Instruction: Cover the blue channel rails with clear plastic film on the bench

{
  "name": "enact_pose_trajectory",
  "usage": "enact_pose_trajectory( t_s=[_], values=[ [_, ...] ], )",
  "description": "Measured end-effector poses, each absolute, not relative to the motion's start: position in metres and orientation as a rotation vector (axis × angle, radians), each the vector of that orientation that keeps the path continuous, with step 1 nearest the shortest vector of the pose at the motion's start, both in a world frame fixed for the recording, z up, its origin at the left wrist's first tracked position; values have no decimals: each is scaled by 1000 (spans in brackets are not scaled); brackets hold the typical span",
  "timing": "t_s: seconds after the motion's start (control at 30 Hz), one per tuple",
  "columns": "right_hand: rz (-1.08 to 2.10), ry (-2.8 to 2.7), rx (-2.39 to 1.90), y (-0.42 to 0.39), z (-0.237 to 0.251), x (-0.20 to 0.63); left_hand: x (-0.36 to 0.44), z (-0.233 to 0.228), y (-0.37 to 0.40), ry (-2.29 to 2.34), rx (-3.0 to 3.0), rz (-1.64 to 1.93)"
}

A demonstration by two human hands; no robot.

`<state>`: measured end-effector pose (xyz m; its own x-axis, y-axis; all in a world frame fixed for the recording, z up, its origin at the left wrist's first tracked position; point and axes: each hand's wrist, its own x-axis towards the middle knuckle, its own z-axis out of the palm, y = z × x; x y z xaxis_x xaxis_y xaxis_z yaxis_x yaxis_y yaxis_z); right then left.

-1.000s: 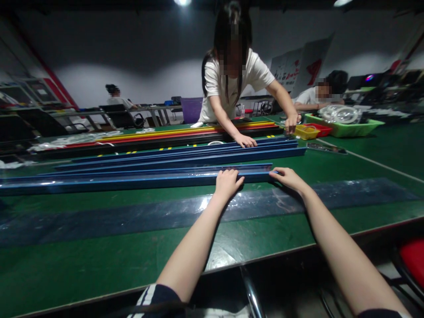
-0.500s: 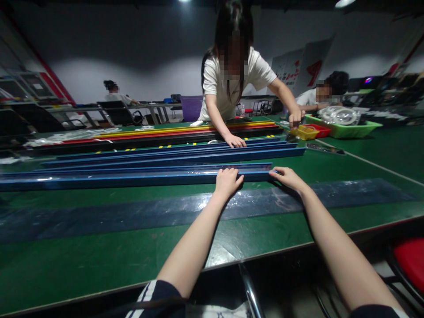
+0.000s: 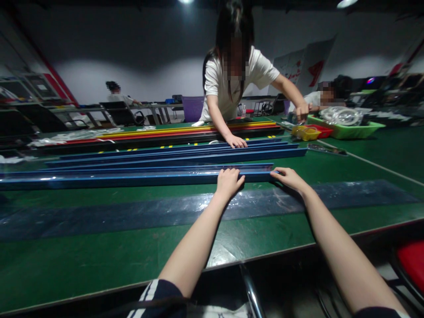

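1 long blue channel [image 3: 132,181] lies on the green table [image 3: 115,260], its right-hand end in front of the person and its left end running out of view. The right hand [image 3: 289,177] is pinched closed on the corner of that end; the left hand [image 3: 228,180] sits near it with fingers over the near wall, and whether it grips or only rests I cannot tell. The channel looks already in position, and the handling at its end seems under way but unfinished, since both hands are on it; what else is left does not show. Nearer the person, a glossy see-through strip [image 3: 132,216] lies flat, apart from the channel and untouched. Beyond, more blue channels [image 3: 265,156] lie close together, under a co-worker's right hand [image 3: 236,141]; past them are black, red and yellow lengths [image 3: 185,130]. To the right stand 1 yellow tray [image 3: 306,133], 1 red tray [image 3: 326,132] and 1 green tray [image 3: 357,131].
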<state>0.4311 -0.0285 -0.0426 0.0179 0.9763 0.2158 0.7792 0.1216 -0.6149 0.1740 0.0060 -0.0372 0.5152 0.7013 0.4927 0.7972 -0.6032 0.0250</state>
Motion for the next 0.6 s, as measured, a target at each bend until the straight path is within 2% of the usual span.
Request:
enact_pose_trajectory(
  t_s=[0.6],
  values=[
    [419,-1783,-1688,-28,-44,430,175,-36,7,-1312,-2565,-667]
  ],
)
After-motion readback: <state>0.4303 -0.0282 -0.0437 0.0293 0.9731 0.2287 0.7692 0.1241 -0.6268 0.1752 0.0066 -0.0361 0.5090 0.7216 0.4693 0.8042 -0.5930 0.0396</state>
